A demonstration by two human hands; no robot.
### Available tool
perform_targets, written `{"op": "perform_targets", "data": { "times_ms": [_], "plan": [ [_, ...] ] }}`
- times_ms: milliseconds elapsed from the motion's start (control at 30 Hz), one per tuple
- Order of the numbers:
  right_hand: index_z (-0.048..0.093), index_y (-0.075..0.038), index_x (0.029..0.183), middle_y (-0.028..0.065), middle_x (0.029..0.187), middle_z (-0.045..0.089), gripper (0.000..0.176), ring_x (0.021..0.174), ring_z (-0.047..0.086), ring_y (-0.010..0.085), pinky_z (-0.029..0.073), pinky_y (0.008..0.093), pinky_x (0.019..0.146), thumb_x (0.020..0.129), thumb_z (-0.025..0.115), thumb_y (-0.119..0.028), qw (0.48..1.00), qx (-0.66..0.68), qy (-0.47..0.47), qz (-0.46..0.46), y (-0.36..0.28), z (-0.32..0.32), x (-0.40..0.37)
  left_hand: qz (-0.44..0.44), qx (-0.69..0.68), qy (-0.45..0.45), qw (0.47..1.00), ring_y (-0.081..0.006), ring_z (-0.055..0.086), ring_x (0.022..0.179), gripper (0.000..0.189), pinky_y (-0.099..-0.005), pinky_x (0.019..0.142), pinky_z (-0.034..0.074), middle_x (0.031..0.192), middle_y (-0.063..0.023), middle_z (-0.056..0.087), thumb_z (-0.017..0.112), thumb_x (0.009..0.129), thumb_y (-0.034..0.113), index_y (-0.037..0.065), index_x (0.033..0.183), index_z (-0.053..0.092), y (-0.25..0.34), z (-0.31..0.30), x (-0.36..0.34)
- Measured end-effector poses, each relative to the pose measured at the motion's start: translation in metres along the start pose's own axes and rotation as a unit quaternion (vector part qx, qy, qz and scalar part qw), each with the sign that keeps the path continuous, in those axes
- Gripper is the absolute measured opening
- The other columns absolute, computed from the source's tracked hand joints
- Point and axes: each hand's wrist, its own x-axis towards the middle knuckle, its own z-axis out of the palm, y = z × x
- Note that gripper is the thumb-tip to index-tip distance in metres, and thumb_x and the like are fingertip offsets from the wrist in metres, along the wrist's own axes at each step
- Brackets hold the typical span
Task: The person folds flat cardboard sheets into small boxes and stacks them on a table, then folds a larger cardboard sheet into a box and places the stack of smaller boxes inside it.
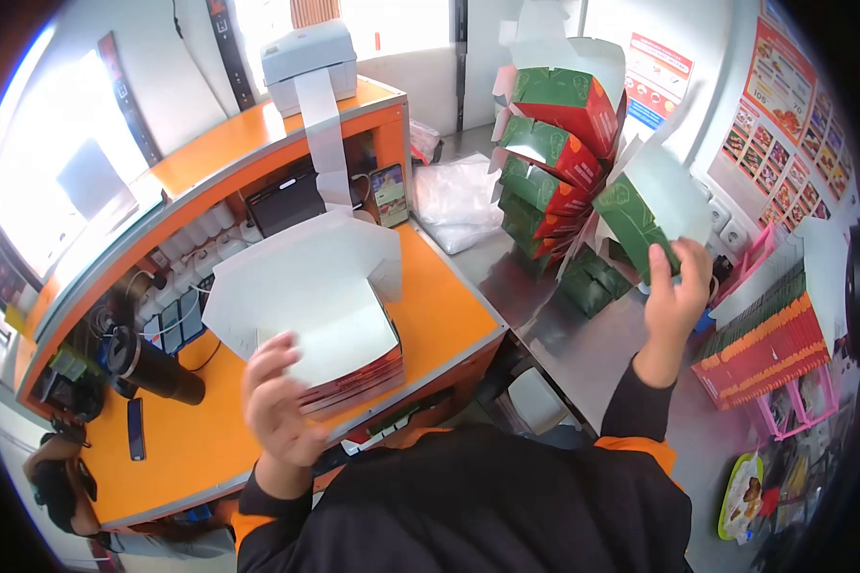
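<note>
My left hand [275,399] grips the near edge of a flat white unfolded box blank [306,286], which lies on top of a stack of flat blanks [358,380] on the orange counter [440,296]. My right hand [677,291] is raised over the steel counter and holds a folded green and red box [645,215] by its lower corner. That box is close to a leaning stack of folded green and red boxes [554,158], its open white flap pointing up.
A receipt printer [311,62] with a long paper strip sits on the raised orange ledge. A dark tumbler [153,368] and a phone [136,428] lie at the counter's left. Clear plastic bags [459,201] rest on the steel counter [583,349]. Flat red blanks [764,353] fill a pink rack at right.
</note>
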Motion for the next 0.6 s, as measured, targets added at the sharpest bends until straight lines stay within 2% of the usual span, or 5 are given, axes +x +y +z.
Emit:
{"op": "perform_targets", "data": {
  "times_ms": [100, 233, 333, 433, 600],
  "plan": [
    [0.06, -0.003, 0.08, 0.01, 0.077, 0.054, 0.009, 0.072, 0.05, 0.0265, 0.039, 0.0338, 0.067, 0.073, 0.064, -0.003, 0.988, 0.114, -0.058, -0.081, -0.092, -0.006, -0.006, -0.207, -0.301, 0.029, 0.93, -0.0323, 0.04, 0.117, 0.07, -0.0456, 0.093, 0.038, 0.13, -0.0144, 0.032, 0.073, 0.07, 0.032, 0.01, 0.122, 0.032, 0.034, 0.063, 0.034],
    [0.066, -0.018, 0.081, 0.0026, 0.082, 0.051, 0.011, 0.084, 0.051, 0.0223, 0.017, 0.0585, 0.096, 0.07, 0.065, -0.017, 0.924, 0.271, -0.167, -0.214, -0.177, 0.022, -0.052, -0.334, -0.44, 0.167, 0.816, -0.0261, 0.047, 0.112, 0.062, -0.039, 0.088, 0.044, 0.125, -0.0133, 0.042, 0.058, 0.082, 0.02, 0.008, 0.133, 0.025, 0.036, 0.085, 0.046],
    [0.067, -0.018, 0.09, 0.0062, 0.095, 0.051, 0.02, 0.094, 0.048, 0.0231, 0.01, 0.0595, 0.098, 0.071, 0.066, -0.02, 0.924, 0.308, -0.141, -0.176, -0.195, 0.025, -0.05, -0.356, -0.33, 0.223, 0.845, -0.0259, 0.054, 0.103, 0.047, -0.0372, 0.085, 0.046, 0.112, -0.0142, 0.052, 0.051, 0.083, 0.014, 0.0, 0.125, 0.035, 0.02, 0.057, 0.044],
    [0.036, -0.014, 0.133, 0.0136, 0.112, 0.047, 0.071, 0.112, 0.04, 0.0269, 0.016, 0.0492, 0.104, 0.071, 0.068, -0.025, 0.901, 0.404, -0.161, 0.0, -0.164, 0.044, -0.04, -0.354, -0.333, 0.262, 0.834, -0.0236, 0.057, 0.096, 0.037, -0.0343, 0.081, 0.048, 0.107, -0.0139, 0.055, 0.047, 0.086, 0.013, 0.0, 0.12, 0.041, 0.016, 0.021, 0.042],
    [0.01, -0.005, 0.138, 0.0164, 0.113, 0.045, 0.083, 0.088, 0.055, 0.0231, 0.047, 0.0341, 0.076, 0.079, 0.064, -0.021, 0.452, 0.662, -0.486, 0.349, -0.167, 0.094, -0.047, -0.432, -0.184, 0.206, 0.859, -0.0188, 0.057, 0.088, 0.032, -0.0297, 0.072, 0.047, 0.096, -0.0116, 0.055, 0.052, 0.085, 0.017, 0.002, 0.113, 0.043, -0.003, -0.02, 0.043]
  ]
}}
